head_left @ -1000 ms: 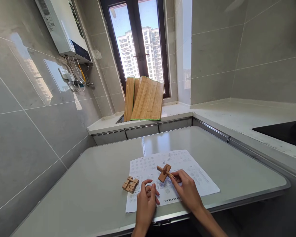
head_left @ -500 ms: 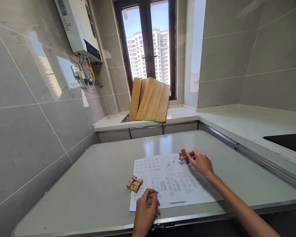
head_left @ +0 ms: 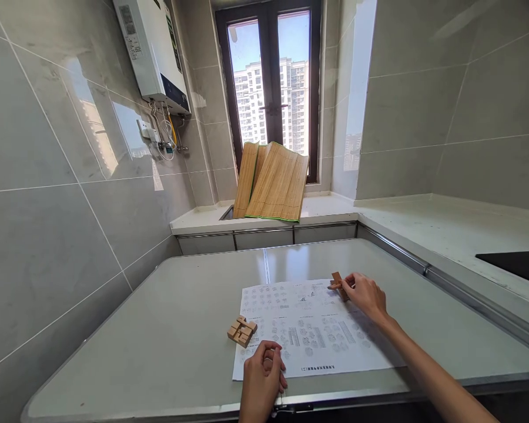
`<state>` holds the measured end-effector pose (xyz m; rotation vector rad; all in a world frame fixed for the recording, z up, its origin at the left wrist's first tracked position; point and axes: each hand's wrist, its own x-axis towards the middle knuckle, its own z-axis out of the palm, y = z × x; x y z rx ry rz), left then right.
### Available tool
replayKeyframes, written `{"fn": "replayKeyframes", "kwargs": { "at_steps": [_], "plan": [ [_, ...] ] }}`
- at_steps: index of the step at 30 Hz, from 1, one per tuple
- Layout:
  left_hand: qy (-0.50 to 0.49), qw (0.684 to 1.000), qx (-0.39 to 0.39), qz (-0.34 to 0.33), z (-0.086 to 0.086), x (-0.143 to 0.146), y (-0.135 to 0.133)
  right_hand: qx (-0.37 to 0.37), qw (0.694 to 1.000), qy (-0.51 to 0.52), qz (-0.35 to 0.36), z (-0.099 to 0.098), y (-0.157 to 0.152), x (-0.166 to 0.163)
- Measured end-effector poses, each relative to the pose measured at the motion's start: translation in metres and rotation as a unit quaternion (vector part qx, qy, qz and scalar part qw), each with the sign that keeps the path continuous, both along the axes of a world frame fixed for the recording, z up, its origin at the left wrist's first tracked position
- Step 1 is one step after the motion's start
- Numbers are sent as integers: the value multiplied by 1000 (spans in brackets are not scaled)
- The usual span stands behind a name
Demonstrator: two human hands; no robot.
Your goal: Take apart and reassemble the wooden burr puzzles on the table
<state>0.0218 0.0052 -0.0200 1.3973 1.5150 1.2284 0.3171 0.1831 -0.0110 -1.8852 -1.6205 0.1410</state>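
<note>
Pinched in the fingers of my right hand [head_left: 367, 296] is a small cross-shaped wooden puzzle [head_left: 336, 281], above the far right corner of a printed instruction sheet [head_left: 282, 329]. Its right side is hidden by my fingers. My left hand [head_left: 264, 370] rests at the sheet's near edge, fingers curled in and thumb against them, with nothing seen in it. A second wooden puzzle [head_left: 237, 336], a flat squarish group of notched blocks, lies at the left edge of the sheet, just beyond my left hand.
The pale folding table [head_left: 158, 341] has a metal rim and a seam down its middle. Behind it runs a white counter [head_left: 321, 205] with a folded bamboo mat [head_left: 277, 182] leaning near the window. A water heater [head_left: 152, 53] hangs on the left wall.
My right hand has tilted and turned the cross-shaped puzzle, with the fingers now covering more of it. My left hand and the flat puzzle stay put. The view has shifted slightly.
</note>
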Motion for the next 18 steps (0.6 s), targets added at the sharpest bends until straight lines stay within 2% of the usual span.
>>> {"fn": "replayKeyframes", "kwargs": {
  "at_steps": [6, 12, 15, 18],
  "plan": [
    [-4, 1000, 6, -7, 1, -2, -2, 12, 1000, 19, 3, 1, -7, 1],
    [13, 1000, -3, -13, 2, -3, -1, 48, 997, 57, -17, -19, -54, -7],
    [12, 1000, -4, -14, 2, -3, -1, 84, 985, 143, 41, -35, -85, -23],
    [6, 1000, -5, -16, 1, -3, -1, 71, 969, 209, 111, -45, -106, -42]
  ]
}}
